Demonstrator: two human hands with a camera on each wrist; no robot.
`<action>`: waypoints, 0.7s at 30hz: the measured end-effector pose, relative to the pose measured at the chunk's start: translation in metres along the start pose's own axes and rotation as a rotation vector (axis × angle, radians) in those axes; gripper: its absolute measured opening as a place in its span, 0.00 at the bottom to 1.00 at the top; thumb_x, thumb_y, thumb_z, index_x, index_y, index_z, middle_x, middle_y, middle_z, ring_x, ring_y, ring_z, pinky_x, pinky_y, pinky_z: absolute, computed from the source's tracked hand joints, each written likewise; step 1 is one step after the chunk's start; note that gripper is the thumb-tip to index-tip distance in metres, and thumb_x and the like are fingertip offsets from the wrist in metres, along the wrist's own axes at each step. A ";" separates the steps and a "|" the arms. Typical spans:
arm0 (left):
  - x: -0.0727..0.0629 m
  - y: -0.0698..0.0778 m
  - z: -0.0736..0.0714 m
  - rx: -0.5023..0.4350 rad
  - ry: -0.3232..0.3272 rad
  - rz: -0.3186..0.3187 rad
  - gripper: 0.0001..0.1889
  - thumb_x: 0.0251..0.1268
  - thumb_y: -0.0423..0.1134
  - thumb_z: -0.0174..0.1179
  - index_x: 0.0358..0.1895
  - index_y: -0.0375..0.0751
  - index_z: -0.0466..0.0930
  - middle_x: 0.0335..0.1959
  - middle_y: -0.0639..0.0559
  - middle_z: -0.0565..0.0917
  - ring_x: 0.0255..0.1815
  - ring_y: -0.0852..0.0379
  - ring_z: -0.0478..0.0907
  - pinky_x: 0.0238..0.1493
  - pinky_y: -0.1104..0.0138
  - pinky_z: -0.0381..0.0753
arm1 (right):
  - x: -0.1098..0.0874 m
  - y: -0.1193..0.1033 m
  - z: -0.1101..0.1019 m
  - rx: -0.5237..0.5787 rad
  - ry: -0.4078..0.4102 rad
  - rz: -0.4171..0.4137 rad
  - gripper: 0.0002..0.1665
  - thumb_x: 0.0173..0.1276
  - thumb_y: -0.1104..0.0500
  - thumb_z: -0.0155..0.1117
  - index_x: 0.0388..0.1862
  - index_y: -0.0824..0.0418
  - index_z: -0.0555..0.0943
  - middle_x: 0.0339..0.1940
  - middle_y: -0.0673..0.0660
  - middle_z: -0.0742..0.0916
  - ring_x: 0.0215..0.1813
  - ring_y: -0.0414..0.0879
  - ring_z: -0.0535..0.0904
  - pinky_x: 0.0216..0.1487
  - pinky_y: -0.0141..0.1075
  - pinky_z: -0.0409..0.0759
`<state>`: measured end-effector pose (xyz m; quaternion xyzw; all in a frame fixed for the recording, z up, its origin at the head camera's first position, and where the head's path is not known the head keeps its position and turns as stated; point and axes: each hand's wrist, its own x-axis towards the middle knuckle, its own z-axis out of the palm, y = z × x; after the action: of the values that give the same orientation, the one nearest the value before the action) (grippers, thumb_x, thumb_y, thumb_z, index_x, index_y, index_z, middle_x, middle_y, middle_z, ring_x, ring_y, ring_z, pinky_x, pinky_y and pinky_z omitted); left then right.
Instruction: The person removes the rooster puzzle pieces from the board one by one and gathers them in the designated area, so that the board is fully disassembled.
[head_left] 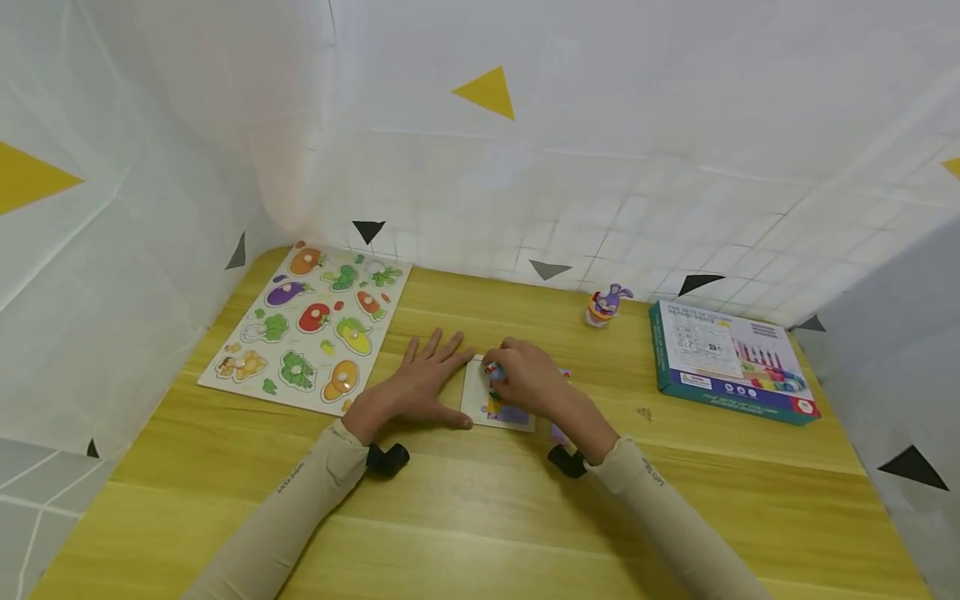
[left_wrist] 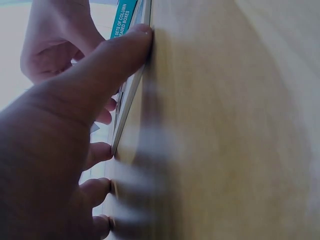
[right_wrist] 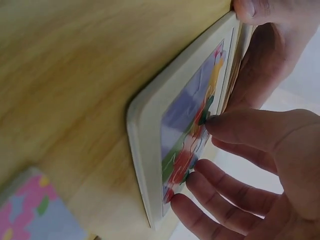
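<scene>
A small jigsaw puzzle in a pale frame [right_wrist: 145, 115] lies on the table, its picture partly filled with red, green and purple pieces. My right hand [head_left: 528, 379] is over it, thumb and fingers curled about a colourful puzzle piece [head_left: 495, 372] at the picture's upper left. The piece's outline is partly hidden by the fingers. My left hand [head_left: 423, 379] rests flat with spread fingers at the frame's left side; its thumb [left_wrist: 135, 42] touches the frame's edge. A loose pink flowered piece [right_wrist: 37, 210] lies right of the frame, partly under the right wrist.
A vegetable peg board [head_left: 315, 321] lies at the left. Toward the back right stand a purple rabbit figure [head_left: 606, 306] and a green-edged bead box [head_left: 731, 362]. White sheeting [head_left: 637, 167] with coloured triangles rises behind the wooden table [head_left: 465, 517].
</scene>
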<state>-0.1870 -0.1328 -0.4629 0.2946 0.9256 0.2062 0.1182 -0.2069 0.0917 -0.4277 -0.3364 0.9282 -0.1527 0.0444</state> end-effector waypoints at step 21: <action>-0.001 0.002 -0.003 0.000 -0.017 -0.011 0.58 0.54 0.71 0.65 0.82 0.49 0.48 0.82 0.44 0.40 0.80 0.38 0.28 0.73 0.39 0.28 | 0.000 0.000 0.006 -0.011 0.035 0.019 0.14 0.60 0.63 0.75 0.45 0.57 0.86 0.42 0.56 0.83 0.41 0.51 0.77 0.40 0.43 0.80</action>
<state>-0.1868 -0.1328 -0.4595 0.2913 0.9261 0.2031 0.1270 -0.2059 0.0897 -0.4334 -0.3250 0.9329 -0.1529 0.0279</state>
